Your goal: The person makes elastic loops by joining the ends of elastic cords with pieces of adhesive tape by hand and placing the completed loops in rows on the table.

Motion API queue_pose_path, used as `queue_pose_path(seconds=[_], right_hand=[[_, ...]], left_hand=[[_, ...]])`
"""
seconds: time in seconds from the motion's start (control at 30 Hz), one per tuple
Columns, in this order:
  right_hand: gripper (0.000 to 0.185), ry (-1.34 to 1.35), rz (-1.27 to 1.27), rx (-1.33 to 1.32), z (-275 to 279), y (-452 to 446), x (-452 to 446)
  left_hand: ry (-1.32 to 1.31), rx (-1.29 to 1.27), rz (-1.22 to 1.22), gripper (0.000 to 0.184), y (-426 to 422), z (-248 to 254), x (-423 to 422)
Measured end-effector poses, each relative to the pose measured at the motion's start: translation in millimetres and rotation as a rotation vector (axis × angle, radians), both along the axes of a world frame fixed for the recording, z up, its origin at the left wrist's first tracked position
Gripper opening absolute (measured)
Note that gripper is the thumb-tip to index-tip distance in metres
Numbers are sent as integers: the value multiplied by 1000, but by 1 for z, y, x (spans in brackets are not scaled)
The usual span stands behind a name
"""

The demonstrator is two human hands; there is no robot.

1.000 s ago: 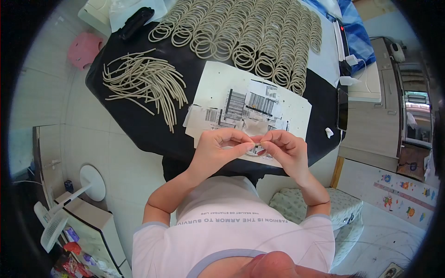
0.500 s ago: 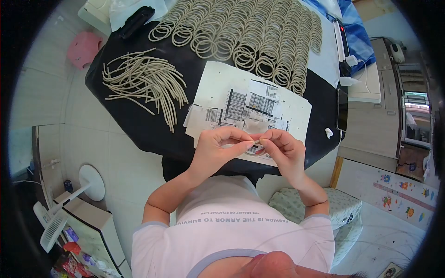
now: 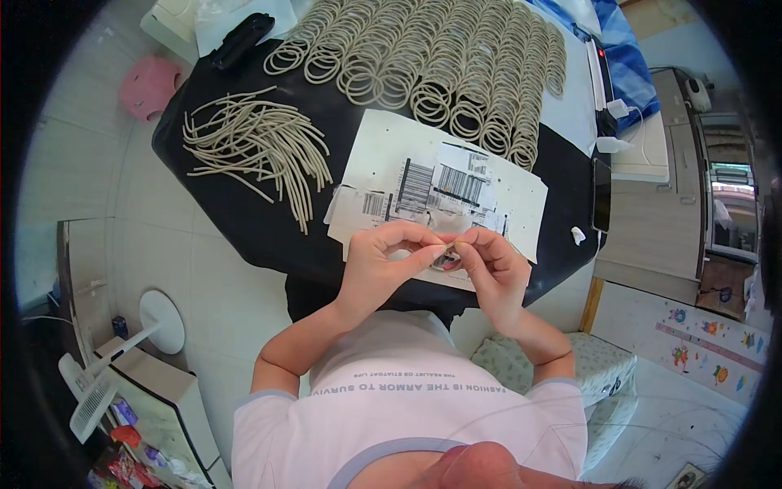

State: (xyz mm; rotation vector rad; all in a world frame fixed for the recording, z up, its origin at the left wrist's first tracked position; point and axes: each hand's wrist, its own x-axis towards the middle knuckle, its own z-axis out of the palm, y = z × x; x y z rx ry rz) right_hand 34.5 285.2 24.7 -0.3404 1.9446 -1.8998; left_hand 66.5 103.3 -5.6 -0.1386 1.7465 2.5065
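My left hand (image 3: pixel 389 257) and my right hand (image 3: pixel 493 265) meet over the front of a white labelled sheet (image 3: pixel 366 163), their fingertips pinched together. Between them shows a small piece of beige cord (image 3: pixel 450 247), mostly covered by the fingers. Whether its two ends are joined cannot be made out. To the left on the black cloth lies a loose bundle of cut beige cords (image 3: pixel 261 147). Beyond the sheet, rows of beige rings (image 3: pixel 432 61) overlap one another across the back of the table.
A black case (image 3: pixel 244 41) lies at the back left of the black-covered table (image 3: pixel 228 220). Along the right edge are a phone (image 3: pixel 601 194), a crumpled white scrap (image 3: pixel 577 235) and a white plug with its cable (image 3: pixel 621 108). A pink stool (image 3: pixel 149 87) stands on the floor.
My right hand has shifted slightly left and its fingers have curled in closer at the pinch. My left hand stays almost in place.
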Motion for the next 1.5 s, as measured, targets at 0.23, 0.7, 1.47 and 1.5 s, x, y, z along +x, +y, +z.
queue_pose_path(seconds=[0.23, 0.7, 1.47, 1.5], right_hand=[[14, 5, -24, -7, 2, -3, 2], [10, -43, 148, -88, 7, 0, -24], [24, 609, -438, 542, -3, 137, -263], [25, 590, -449, 546, -11, 143, -279]], left_hand=[[15, 10, -10, 10, -1, 1, 0], [75, 387, -175, 8, -9, -4, -7], [260, -1247, 488, 33, -143, 11, 13], [266, -1275, 481, 32, -146, 11, 14]])
